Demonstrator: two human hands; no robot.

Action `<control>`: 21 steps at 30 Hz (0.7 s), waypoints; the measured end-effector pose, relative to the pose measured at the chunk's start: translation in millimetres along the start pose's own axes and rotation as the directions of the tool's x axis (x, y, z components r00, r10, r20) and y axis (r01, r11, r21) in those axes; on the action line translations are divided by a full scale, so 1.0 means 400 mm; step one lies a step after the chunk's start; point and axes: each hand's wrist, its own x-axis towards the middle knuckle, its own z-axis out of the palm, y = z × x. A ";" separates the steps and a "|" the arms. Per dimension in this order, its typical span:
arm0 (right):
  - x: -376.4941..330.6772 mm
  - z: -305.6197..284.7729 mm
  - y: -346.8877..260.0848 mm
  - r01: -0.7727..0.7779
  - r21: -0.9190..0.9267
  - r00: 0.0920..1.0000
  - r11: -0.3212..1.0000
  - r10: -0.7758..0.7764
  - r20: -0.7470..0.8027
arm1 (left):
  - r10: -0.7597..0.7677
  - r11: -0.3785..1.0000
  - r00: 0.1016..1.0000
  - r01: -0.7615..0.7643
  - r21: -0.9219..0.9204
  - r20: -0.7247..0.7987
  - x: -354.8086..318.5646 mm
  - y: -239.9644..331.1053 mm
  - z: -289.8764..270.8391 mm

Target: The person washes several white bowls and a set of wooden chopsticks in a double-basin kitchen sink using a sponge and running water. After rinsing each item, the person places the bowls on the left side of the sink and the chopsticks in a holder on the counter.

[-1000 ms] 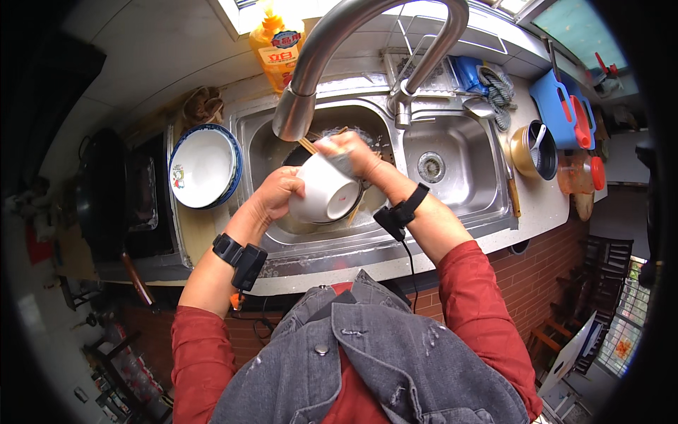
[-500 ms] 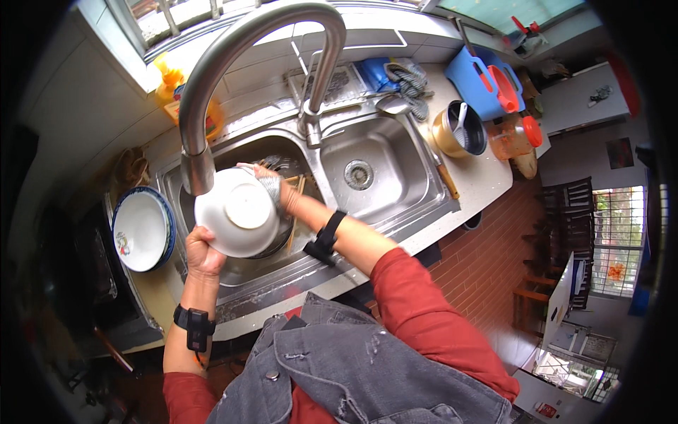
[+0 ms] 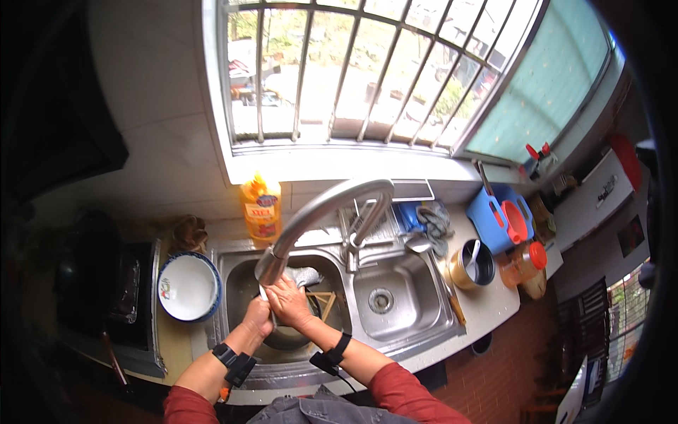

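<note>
My left hand [image 3: 258, 318] is closed on a white bowl [image 3: 263, 292], tilted nearly edge-on so only a thin sliver shows. My right hand [image 3: 288, 301] is closed against the bowl too, its fingers pressed together over the edge. Both are over the left sink basin [image 3: 236, 283], right under the faucet spout [image 3: 270, 270]. A crumpled silvery-grey cloth [image 3: 305, 275] shows just beyond my right hand; whether I touch it is unclear. Below my hands are a round dark pan [image 3: 289, 342], partly hidden, and a wooden triangular rack [image 3: 325, 302].
White bowls with a blue rim [image 3: 189, 286] stand stacked at left. A yellow detergent bottle [image 3: 261, 210] is behind the basin. To the right are the second basin [image 3: 406, 311], a pot with a spoon [image 3: 471, 268], a blue basket [image 3: 489, 222] and a red-lidded jar [image 3: 526, 261].
The view has tilted up toward the window. The bowl has turned from base-up to nearly edge-on, and my hands have come close together. The cloth now shows beyond my right hand.
</note>
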 end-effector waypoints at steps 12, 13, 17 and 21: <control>-0.064 0.014 0.130 -0.368 0.896 0.891 -0.249 0.182 0.416 | -0.107 0.959 0.993 0.114 -0.258 0.040 -0.077 0.019 -0.026; -0.091 0.036 0.125 -0.224 0.972 0.951 -0.074 0.204 0.234 | -0.096 0.955 0.995 0.094 -0.283 0.007 -0.070 0.015 -0.029; -0.131 0.101 0.098 -0.051 0.567 0.947 0.822 0.221 -0.235 | 0.031 0.981 0.997 -0.042 -0.191 -0.065 -0.043 -0.012 -0.033; -0.113 0.069 0.081 -0.076 0.358 0.965 0.931 0.159 -0.210 | 0.005 1.000 0.992 -0.009 -0.029 -0.130 -0.040 -0.032 -0.020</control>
